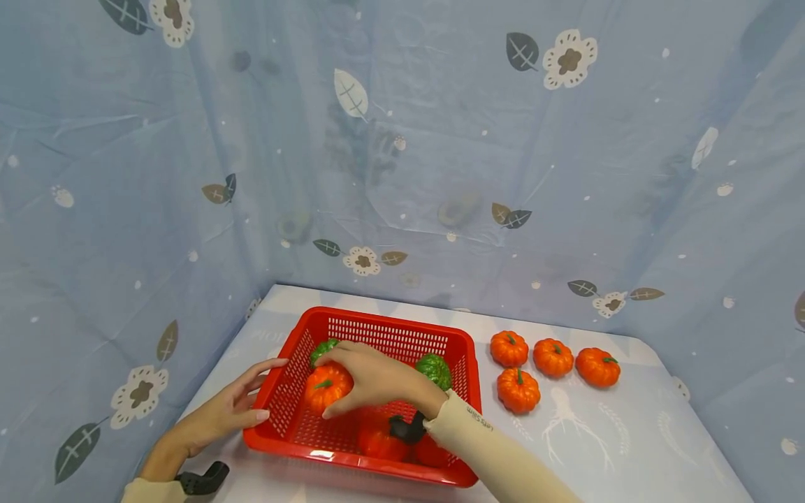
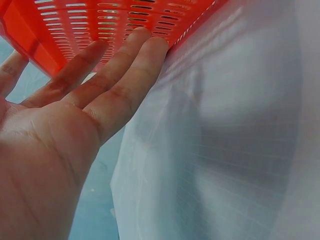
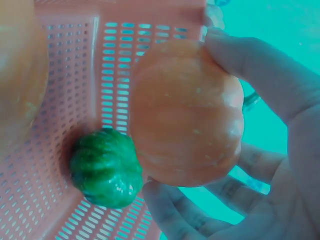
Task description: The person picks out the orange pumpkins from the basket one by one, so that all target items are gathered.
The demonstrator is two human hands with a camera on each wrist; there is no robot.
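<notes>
Over the inside of a red perforated plastic basket (image 1: 383, 318), my right hand (image 1: 380, 377) holds a small orange pumpkin (image 1: 327, 390) with a green stem. Thumb and fingers are on opposite sides of this pumpkin (image 3: 187, 115) in the right wrist view. One green pumpkin (image 1: 434, 370) lies near the basket's right side, and another green pumpkin (image 1: 323, 348) is partly hidden behind the held one. Reddish pumpkins (image 1: 377, 441) in the front are partly covered by my right wrist. My left hand (image 1: 220, 412) is at the basket's left side, its extended fingers (image 2: 125, 90) against the outer wall.
Several orange pumpkins (image 1: 518, 391) lie on the white patterned table (image 1: 566, 447) to the right of the basket. A blue patterned curtain (image 1: 409, 140) stands behind and along the sides. Black straps with devices (image 1: 204, 479) sit on my wrists.
</notes>
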